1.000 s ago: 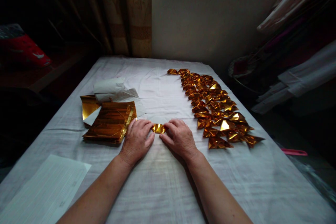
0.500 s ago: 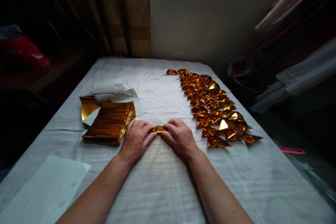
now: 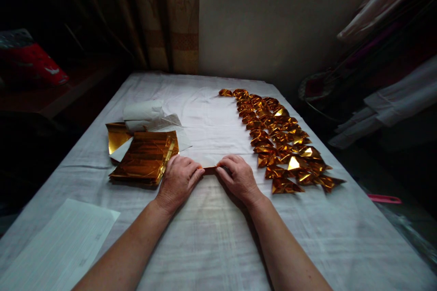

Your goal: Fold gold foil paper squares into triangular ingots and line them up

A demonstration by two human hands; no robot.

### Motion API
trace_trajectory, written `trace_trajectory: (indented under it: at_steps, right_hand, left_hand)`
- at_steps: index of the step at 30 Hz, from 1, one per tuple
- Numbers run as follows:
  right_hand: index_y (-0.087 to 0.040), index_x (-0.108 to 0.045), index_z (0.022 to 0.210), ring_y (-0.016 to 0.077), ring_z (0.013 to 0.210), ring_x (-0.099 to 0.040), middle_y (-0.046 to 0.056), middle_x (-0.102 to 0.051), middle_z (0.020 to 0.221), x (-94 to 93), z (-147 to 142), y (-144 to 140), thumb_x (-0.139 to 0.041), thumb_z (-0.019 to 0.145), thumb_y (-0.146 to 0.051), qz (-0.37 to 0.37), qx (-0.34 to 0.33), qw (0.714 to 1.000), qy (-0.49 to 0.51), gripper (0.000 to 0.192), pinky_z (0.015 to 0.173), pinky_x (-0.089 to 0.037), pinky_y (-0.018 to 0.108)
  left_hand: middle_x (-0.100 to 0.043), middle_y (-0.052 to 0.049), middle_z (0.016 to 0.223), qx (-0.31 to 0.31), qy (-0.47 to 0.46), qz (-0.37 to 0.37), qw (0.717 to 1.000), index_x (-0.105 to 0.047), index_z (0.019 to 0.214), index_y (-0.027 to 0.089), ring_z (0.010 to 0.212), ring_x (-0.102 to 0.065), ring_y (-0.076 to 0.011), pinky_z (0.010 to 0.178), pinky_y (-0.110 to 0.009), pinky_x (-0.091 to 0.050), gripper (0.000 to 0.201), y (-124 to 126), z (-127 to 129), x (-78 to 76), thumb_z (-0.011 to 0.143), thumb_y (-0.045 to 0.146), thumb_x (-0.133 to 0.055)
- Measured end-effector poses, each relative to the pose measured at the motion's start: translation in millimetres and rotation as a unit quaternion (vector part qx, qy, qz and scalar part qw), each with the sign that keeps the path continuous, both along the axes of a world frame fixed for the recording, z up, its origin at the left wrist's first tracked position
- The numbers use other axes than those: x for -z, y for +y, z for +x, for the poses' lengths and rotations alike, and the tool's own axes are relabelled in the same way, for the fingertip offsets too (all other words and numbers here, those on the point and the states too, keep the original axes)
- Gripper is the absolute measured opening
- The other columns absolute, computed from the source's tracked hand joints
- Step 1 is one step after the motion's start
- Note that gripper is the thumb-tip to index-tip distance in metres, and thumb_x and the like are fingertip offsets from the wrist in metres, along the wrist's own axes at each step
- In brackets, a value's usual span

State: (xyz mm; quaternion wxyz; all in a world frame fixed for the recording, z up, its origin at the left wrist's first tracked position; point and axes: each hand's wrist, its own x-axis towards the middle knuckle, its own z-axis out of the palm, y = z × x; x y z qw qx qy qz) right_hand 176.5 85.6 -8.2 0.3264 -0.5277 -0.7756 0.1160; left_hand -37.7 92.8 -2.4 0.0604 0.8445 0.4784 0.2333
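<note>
Gold foil piece (image 3: 210,170) pinched flat between left hand (image 3: 178,180) and right hand (image 3: 240,177), mid-fold; finished folded pieces (image 3: 280,141) lie right.

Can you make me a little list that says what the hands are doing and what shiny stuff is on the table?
left hand: pinches one end of the small gold foil piece
right hand: pinches the other end
foil piece: low against the white cloth, between both hands
left of hands: stack of gold foil sheets, white paper roll behind it
right of hands: rows of folded gold pieces
near left corner: printed paper sheet
</note>
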Motion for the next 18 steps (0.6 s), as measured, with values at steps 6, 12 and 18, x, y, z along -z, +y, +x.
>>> trace_trajectory:
  at_steps: [6,12,18]
  right_hand:
    - [-0.024,-0.069,0.081,0.0189,0.082,-0.059,0.003,-0.066,0.081,-0.3,-4,2,-0.053,0.095,-0.03,-0.014,0.035,0.999,-0.018,0.022,0.076,-0.044,0.03]
    - [-0.024,-0.068,0.081,0.0194,0.081,-0.059,0.003,-0.067,0.082,5.2,-11,6,-0.053,0.096,-0.034,-0.021,0.082,0.995,-0.046,0.024,0.075,-0.042,0.03]
    - [-0.024,-0.067,0.085,0.02,0.082,-0.06,0.003,-0.069,0.085,6.5,-14,6,-0.057,0.093,-0.032,-0.016,0.107,0.993,-0.043,0.015,0.076,-0.042,0.03]
  left_hand:
    - [-0.069,-0.003,0.081,-0.017,-0.015,0.026,0.999,-0.068,0.087,0.021,0.083,-0.058,-0.0206,0.094,-0.041,-0.039,0.023,0,0,3.0,0.097,0.031,-0.05]
    - [-0.072,-0.004,0.085,-0.05,-0.014,0.054,0.997,-0.066,0.1,0.019,0.084,-0.061,-0.0227,0.09,-0.041,-0.041,0.014,0,3,3.4,0.094,0.028,-0.057]
    - [-0.072,-0.004,0.085,-0.073,0.011,0.061,0.995,-0.065,0.103,0.019,0.083,-0.059,-0.0242,0.084,-0.04,-0.04,0.015,0,4,4.5,0.091,0.028,-0.061]
